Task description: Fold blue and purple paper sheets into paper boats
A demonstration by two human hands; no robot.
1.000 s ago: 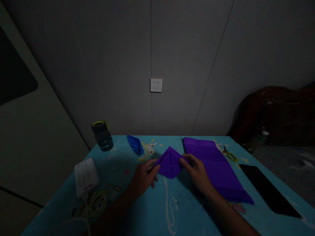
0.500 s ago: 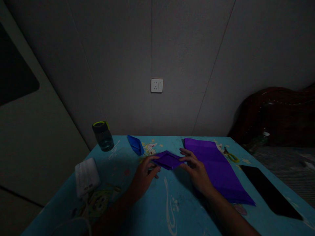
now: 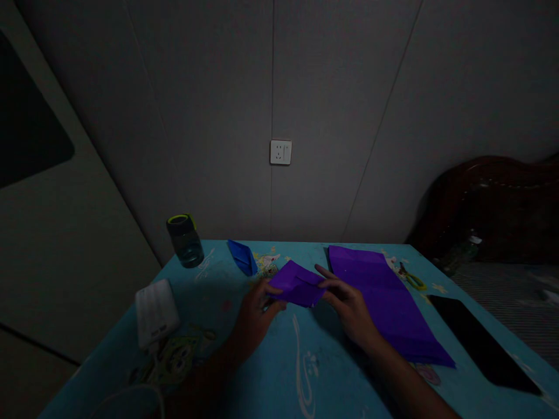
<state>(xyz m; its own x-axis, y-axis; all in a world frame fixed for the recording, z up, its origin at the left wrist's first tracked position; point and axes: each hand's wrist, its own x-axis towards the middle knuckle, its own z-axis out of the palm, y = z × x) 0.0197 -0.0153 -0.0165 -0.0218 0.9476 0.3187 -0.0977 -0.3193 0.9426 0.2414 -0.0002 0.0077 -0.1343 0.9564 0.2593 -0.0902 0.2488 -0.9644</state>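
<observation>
A small folded purple paper piece (image 3: 297, 283) is held just above the blue table (image 3: 262, 372) between both hands. My left hand (image 3: 255, 314) pinches its left corner. My right hand (image 3: 347, 302) grips its right side, with the index finger stretched along the top edge. A larger purple sheet (image 3: 384, 302), creased in bands, lies flat to the right of my right hand. A small blue folded paper boat (image 3: 242, 256) rests near the table's far edge.
A dark jar with a yellow-green lid (image 3: 186, 240) stands at the far left. A white power bank (image 3: 156, 313) lies at the left, a black phone (image 3: 480, 343) at the right. Small scissors (image 3: 410, 278) sit by the big sheet. A wall socket (image 3: 280, 152) is behind.
The folded purple piece has been turned over and tilted between the hands, from an upright diamond to a flatter shape. Both hands kept their places at its sides.
</observation>
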